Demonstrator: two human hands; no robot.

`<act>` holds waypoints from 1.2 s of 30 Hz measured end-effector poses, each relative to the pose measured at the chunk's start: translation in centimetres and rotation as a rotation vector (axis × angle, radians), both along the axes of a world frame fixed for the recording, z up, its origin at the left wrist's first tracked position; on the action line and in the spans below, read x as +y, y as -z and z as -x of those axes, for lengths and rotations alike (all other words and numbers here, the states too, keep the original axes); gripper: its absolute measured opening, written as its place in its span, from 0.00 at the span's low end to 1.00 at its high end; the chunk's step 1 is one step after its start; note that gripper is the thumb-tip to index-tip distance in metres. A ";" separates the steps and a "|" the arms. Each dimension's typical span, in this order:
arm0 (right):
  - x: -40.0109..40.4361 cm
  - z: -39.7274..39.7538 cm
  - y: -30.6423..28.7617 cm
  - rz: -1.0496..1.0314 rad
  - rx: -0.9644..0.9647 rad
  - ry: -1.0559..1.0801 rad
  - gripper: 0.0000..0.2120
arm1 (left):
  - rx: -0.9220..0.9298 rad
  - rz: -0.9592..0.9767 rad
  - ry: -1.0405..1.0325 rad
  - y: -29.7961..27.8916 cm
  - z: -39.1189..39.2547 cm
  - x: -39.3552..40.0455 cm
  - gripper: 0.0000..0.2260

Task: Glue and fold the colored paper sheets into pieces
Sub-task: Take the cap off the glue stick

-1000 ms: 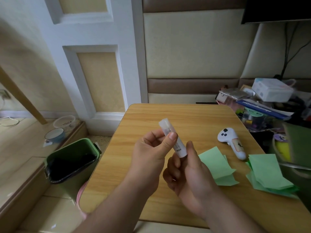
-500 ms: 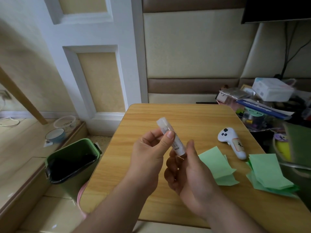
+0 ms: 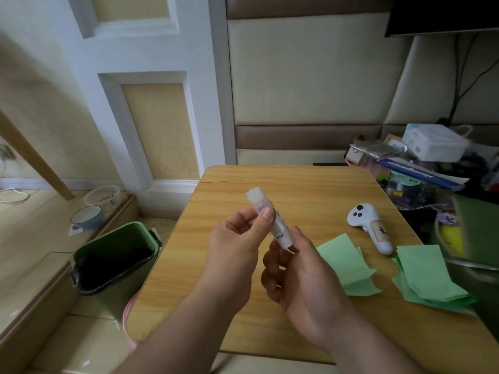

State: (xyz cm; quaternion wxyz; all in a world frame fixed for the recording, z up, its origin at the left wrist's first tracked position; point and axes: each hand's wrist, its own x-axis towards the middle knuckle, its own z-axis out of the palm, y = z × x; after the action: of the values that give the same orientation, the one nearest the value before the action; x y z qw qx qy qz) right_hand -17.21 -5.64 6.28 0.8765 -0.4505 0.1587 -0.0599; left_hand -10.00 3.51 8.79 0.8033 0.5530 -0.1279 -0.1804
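Note:
A white glue stick (image 3: 263,209) is held tilted above the wooden table (image 3: 302,190), its capped end pointing up and left. My left hand (image 3: 235,255) pinches its middle between thumb and fingers. My right hand (image 3: 297,273) grips its lower end with thumb and curled fingers. To the right of my hands a folded green paper piece (image 3: 345,263) lies on the table. Further right sits a loose stack of green paper sheets (image 3: 426,276).
A white handheld controller (image 3: 370,225) lies on the table behind the papers. A green waste bin (image 3: 113,255) stands on the floor at the table's left. Boxes and clutter (image 3: 421,163) crowd the right side. Bowls (image 3: 89,214) sit on the floor step, far left.
The glue stick has shifted slightly up and left between both hands, and my right thumb has slid a little along its lower end. The papers have not moved.

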 end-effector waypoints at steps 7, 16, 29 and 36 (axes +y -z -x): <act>-0.2 0.1 0.0 0.007 -0.044 0.010 0.24 | 0.000 0.017 0.033 0.4 0.3 -0.2 0.22; -0.6 0.8 0.3 0.269 -0.041 0.185 0.23 | 0.015 0.001 -0.001 0.4 0.8 -1.3 0.18; -1.1 0.8 1.0 0.462 -0.041 0.338 0.13 | 0.034 0.005 -0.029 0.4 0.9 -2.0 0.20; -1.3 0.8 0.3 0.230 0.029 0.194 0.23 | 0.008 0.005 -0.040 0.2 0.8 -2.2 0.20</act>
State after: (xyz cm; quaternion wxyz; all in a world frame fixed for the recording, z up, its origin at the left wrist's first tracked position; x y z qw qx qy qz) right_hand -18.01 -6.97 6.02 0.8069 -0.5312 0.2062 -0.1558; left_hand -10.81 1.29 8.63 0.8085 0.5528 -0.1143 -0.1663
